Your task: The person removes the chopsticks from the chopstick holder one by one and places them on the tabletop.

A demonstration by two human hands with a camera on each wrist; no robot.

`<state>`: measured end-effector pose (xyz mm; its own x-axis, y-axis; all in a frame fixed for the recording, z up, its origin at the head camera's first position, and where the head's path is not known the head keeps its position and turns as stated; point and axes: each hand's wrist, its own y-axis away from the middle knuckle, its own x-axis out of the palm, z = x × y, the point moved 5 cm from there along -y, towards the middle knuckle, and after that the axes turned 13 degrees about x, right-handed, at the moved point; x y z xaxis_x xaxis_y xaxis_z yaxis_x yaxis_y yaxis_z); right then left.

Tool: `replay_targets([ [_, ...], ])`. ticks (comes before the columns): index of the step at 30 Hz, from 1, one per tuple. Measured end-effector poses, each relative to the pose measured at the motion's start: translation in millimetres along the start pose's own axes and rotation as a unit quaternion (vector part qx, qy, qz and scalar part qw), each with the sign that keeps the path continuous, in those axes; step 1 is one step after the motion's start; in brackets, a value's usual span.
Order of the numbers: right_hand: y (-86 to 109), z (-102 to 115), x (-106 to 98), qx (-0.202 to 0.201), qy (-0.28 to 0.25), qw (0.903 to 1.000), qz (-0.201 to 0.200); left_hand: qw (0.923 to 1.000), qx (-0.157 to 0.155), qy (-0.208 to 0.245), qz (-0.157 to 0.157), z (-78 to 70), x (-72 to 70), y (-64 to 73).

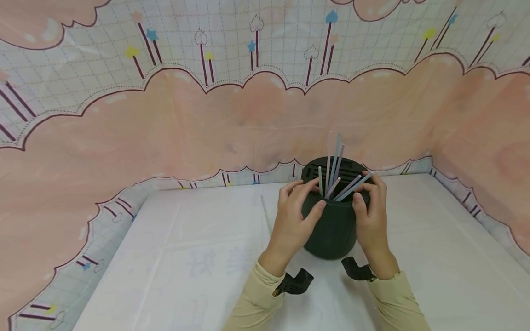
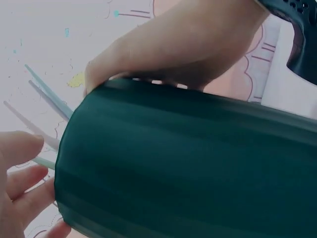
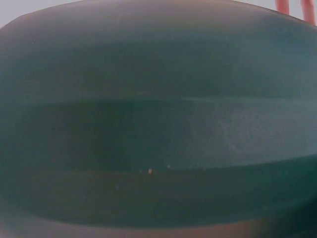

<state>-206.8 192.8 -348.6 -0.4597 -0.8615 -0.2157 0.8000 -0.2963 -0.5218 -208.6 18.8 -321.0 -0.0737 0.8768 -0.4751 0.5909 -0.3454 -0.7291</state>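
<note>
A dark green ribbed container (image 1: 330, 230) stands upright on the table, with a slatted dark lid (image 1: 331, 168) or back part raised behind its mouth. Several thin pastel straws (image 1: 333, 168) in pink, blue, purple and green lean out of it. My left hand (image 1: 294, 218) holds the rim's left side, thumb in front, fingertips close to the green straw (image 2: 44, 162). Curled around the right side is my right hand (image 1: 372, 216), its fingers by the blue straw (image 1: 354, 186). Container wall fills most of both wrist views; in the right wrist view only two fingers show.
One pale green straw (image 1: 266, 214) lies on the white table (image 1: 198, 243), left of the container and partly behind my left hand. A patterned pink and white cloth (image 1: 232, 124) rises behind the table. Black wrist mounts (image 1: 296, 281) jut inward below my hands.
</note>
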Motion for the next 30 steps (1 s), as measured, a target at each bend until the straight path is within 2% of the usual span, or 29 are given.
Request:
replay_targets([
  [7,-1.2,-1.5,-2.2,-0.003,0.009,0.9999,0.006,0.9996,0.021,0.021,-0.001,-4.5,5.6,-1.8],
  [13,-1.2,-4.3,-1.9,0.004,0.013,0.9998,0.017,0.9983,-0.015,0.048,0.029,-6.6,10.3,-1.7],
  [16,-0.7,-4.3,-1.4,0.007,0.012,0.9997,0.020,0.9984,-0.017,0.037,0.040,-7.7,13.3,-1.3],
  [19,-0.1,-4.1,-1.3,0.011,0.015,0.9996,0.021,0.9990,-0.001,0.015,0.042,-9.7,15.6,-1.8],
  [23,-0.6,-2.4,-1.5,0.007,0.015,0.9997,0.020,0.9998,0.003,0.002,0.021,-9.4,14.2,-3.5],
  [26,-1.0,-0.4,-1.0,-0.003,0.010,0.9998,0.019,0.9999,-0.010,0.003,-0.010,-6.7,10.9,-3.4],
  [30,-1.7,3.8,0.7,-0.018,0.009,0.9997,0.015,0.9986,-0.005,-0.005,-0.052,-5.3,6.1,-3.7],
])
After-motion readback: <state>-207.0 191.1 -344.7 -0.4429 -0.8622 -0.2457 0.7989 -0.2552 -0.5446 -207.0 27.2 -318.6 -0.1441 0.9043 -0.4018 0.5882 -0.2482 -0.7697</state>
